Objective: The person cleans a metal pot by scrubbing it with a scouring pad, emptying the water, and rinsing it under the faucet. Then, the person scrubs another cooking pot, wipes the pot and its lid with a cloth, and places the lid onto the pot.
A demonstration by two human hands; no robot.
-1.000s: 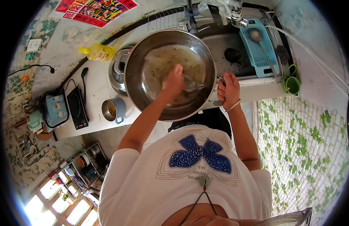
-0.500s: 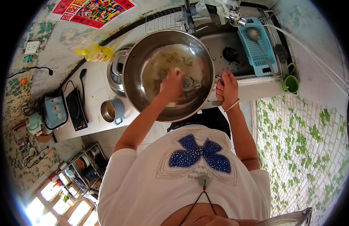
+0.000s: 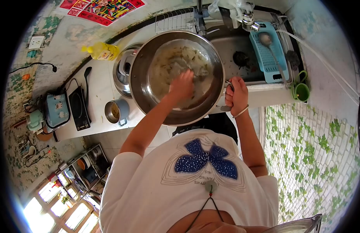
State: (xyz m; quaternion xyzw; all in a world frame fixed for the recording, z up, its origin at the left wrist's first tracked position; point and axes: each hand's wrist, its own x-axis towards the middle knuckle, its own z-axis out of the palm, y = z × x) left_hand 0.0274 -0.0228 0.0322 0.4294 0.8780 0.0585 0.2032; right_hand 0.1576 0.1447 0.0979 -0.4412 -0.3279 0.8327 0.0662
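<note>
- Evidently working by hand in the shallow, cloudy, flecked liquid (image 3: 160, 73) of the wide stainless-steel wok (image 3: 142, 91).
- Left hand (image 3: 182, 86) down inside, fingertips partly hidden; cannot tell whether closed on anything.
- Right hand (image 3: 237, 97) with grip clenched around the side handle (image 3: 229, 84).
- Wok at the counter (image 3: 98, 85), between the shiny steel vessel (image 3: 121, 73) and the sink (image 3: 225, 44).
- Probably calling for a firm handle hold and gentle strokes, against slopping.
- "HAS" legible upside down on the T-shirt (image 3: 149, 186); label on the yellow bottle (image 3: 104, 51) unreadable.
</note>
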